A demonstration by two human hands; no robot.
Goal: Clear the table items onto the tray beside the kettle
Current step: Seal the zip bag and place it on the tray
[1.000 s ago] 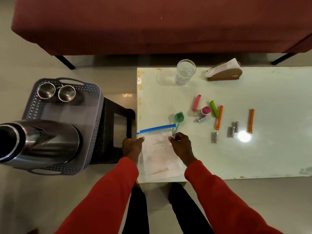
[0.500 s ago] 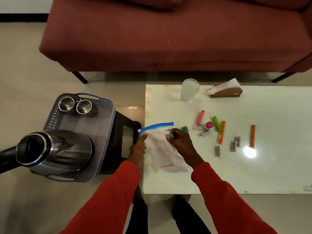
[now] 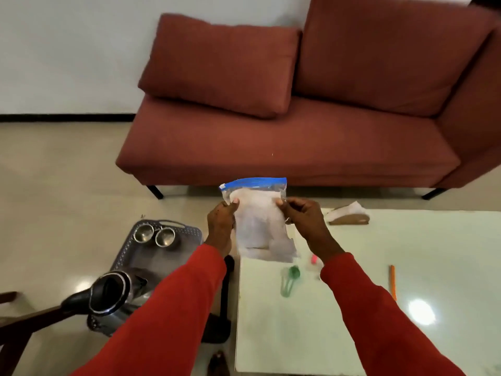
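Note:
A clear zip bag [image 3: 259, 226] with a blue seal strip hangs upright in the air above the table's left edge. My left hand [image 3: 221, 222] pinches its left side and my right hand [image 3: 305, 219] pinches its right side, just under the strip. Below it on the white table [image 3: 339, 335] lie a green scoop [image 3: 290, 279], a pink clip [image 3: 314, 258] and an orange stick [image 3: 392, 282]. The grey tray [image 3: 151, 256] stands left of the table, with a steel kettle [image 3: 111, 293] at its near end and two steel cups [image 3: 156, 236] at its far end.
A brown napkin holder [image 3: 349, 217] with a white napkin sits at the table's far edge. A red sofa [image 3: 284, 126] runs behind the table. The tray rests on a black stool [image 3: 225, 316]. My right sleeve hides part of the tabletop.
Both hands have lifted the zip bag off the table and hold it upright in the air. The camera has tilted up, so more of the sofa shows.

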